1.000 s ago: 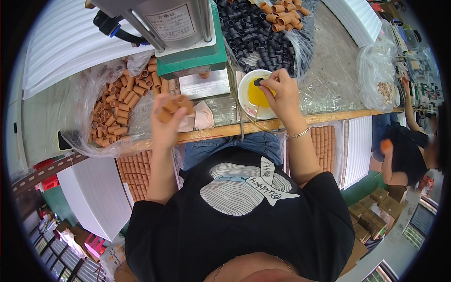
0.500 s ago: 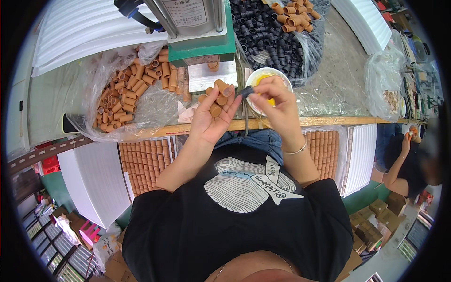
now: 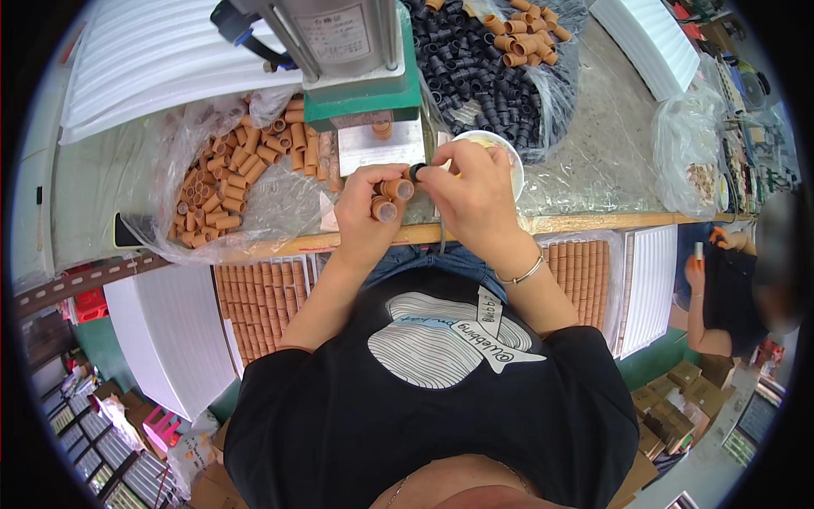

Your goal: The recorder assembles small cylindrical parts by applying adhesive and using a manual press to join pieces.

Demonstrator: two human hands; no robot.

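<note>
While both hands meet near the middle of the frame, just below the press, the left hand (image 3: 363, 212) curls around a few brown tubes (image 3: 397, 190), its fingers bent against them and two of the round ends facing the viewer. The right hand (image 3: 475, 191) pinches a small black fitting (image 3: 415, 172) between thumb and forefinger, the fingertips pressed together on it. That fitting sits against the upper end of one of the held tubes; whether it reaches inside cannot be told, as the fingers cover the join.

Just behind the right hand, and partly hidden by it, is a white bowl (image 3: 518, 174). Above the left hand stands the press with its green block (image 3: 360, 110), and under this lies a shiny metal plate (image 3: 373, 146). A heap of loose brown tubes (image 3: 225, 182) spreads on clear plastic at the left of the frame, while a pile of black fittings (image 3: 483, 81) fills the upper middle, with a cluster of brown pieces (image 3: 527, 38) beside it. Below the wooden table edge (image 3: 593, 222), rows of brown tubes (image 3: 263, 301) show at lower left. At the right rim, a co-worker (image 3: 725, 288) in dark clothing raises both hands.
</note>
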